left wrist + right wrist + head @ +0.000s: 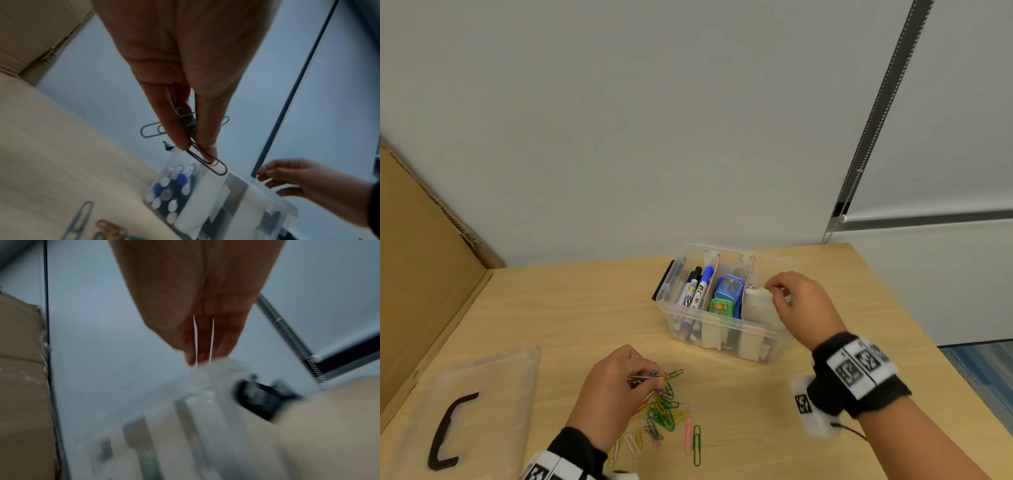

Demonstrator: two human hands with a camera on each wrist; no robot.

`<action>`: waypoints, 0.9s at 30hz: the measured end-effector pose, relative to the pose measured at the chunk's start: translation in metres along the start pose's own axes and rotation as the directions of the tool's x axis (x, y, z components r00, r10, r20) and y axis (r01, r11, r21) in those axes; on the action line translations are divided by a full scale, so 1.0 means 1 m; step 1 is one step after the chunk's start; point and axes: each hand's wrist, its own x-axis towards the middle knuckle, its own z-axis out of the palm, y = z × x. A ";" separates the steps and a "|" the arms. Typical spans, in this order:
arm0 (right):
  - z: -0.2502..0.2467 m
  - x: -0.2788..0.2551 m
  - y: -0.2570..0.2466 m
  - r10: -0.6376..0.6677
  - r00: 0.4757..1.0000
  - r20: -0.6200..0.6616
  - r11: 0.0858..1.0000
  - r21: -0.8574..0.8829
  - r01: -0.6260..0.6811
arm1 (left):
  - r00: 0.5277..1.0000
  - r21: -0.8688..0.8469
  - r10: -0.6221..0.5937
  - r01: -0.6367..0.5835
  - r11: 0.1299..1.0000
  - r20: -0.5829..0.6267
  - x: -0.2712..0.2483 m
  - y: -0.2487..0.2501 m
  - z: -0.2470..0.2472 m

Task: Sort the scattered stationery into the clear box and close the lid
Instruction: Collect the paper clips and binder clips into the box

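Note:
The clear box [729,339] stands open on the wooden table, with markers [697,287] in its left compartment and blue and green items in the middle one. My right hand [774,291] hovers over the right compartment with loosely curled fingers and nothing visible in them; it also shows in the right wrist view [199,360], blurred. My left hand [650,375] pinches a few paper clips [207,162] between thumb and fingers, just above the pile of coloured paper clips [664,414] near the table's front edge. In the left wrist view the box [236,203] lies beyond the left hand [197,149].
The clear lid [493,377] with a black handle [448,431] lies flat at the front left. A cardboard panel [421,274] walls the table's left side. A wall rises behind the box. The table's right edge [914,329] runs close to the box.

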 end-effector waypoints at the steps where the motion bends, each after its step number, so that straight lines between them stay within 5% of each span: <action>1: 0.002 -0.011 0.011 -0.013 0.995 -0.097 1.000 -0.022 0.011 | 1.000 -0.012 0.013 -0.013 1.000 -0.010 0.000 0.007 0.000; 6: 0.025 -0.047 0.048 0.034 0.999 -0.006 0.997 0.069 -0.033 | 0.977 -0.043 0.208 -0.210 0.977 -0.045 0.017 0.064 0.012; 10: 0.031 -0.048 0.052 0.023 0.999 -0.038 0.995 0.102 -0.019 | 0.932 0.112 0.361 -0.355 0.928 -0.029 0.061 0.111 0.046; 16: 0.028 -0.049 0.052 -0.010 0.998 -0.059 0.998 0.069 0.014 | 0.941 0.314 0.259 -0.318 0.895 0.216 0.120 0.131 0.103; 21: 0.030 -0.049 0.053 -0.024 0.998 -0.063 0.998 0.049 0.027 | 0.876 0.422 0.092 -0.317 0.849 0.474 0.141 0.141 0.110; 27: 0.029 -0.050 0.051 -0.021 0.996 -0.083 0.998 0.054 0.026 | 0.851 0.246 0.235 -0.382 0.891 0.470 0.134 0.135 0.103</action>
